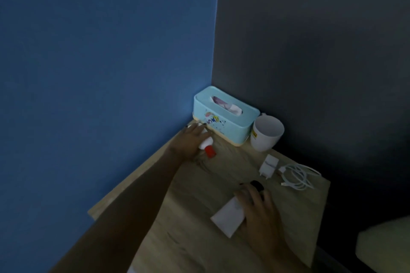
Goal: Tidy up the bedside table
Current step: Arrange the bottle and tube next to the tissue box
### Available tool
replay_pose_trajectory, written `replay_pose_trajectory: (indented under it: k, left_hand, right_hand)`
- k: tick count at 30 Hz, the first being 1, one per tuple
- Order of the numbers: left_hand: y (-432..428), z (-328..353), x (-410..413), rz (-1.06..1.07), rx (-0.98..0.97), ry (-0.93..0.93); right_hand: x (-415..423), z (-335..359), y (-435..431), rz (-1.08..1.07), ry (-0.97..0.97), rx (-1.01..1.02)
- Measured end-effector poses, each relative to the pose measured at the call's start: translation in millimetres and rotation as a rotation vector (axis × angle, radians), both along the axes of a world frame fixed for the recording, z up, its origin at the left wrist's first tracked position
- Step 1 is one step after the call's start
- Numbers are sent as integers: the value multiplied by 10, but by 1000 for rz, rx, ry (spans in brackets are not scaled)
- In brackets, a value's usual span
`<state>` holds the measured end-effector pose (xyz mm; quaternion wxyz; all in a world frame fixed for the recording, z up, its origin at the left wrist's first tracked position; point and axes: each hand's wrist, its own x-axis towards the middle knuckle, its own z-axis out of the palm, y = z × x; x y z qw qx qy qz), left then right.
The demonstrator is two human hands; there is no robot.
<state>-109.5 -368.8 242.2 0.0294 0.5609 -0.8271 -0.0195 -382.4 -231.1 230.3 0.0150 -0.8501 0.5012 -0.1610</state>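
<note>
The wooden bedside table (199, 228) fills the lower middle of the head view. My left hand (188, 139) reaches to its far left edge and lies on a small white bottle with a red cap (208, 148) that rests on its side. My right hand (259, 213) is near the front, its fingers on a white flat packet (226, 217). A small black object (257, 185) sits at its fingertips, partly hidden. A light blue tissue box (224, 117) stands in the corner with a white mug (266, 133) to its right.
A white charger plug (268, 165) and a coiled white cable (299, 176) lie at the table's right edge. A blue wall borders the table on the left, a dark wall behind. A pale cushion corner (386, 248) shows at the lower right.
</note>
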Motion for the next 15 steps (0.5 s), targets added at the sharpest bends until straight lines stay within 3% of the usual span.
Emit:
replay_pose_trajectory:
  k: [4, 9, 12, 15]
  left_hand:
    - [63, 23, -34, 32, -33, 130]
    - [298, 270, -82, 367, -8, 723]
    - [286, 405, -34, 500, 21, 953]
    - [173, 400, 33, 568, 52, 1038]
  right_hand:
    - [-5, -17, 31, -26, -1, 105]
    - [43, 76, -57, -3, -98, 148]
    - [275, 315, -324, -53, -490, 304]
    - [563, 519, -676, -119, -847, 405]
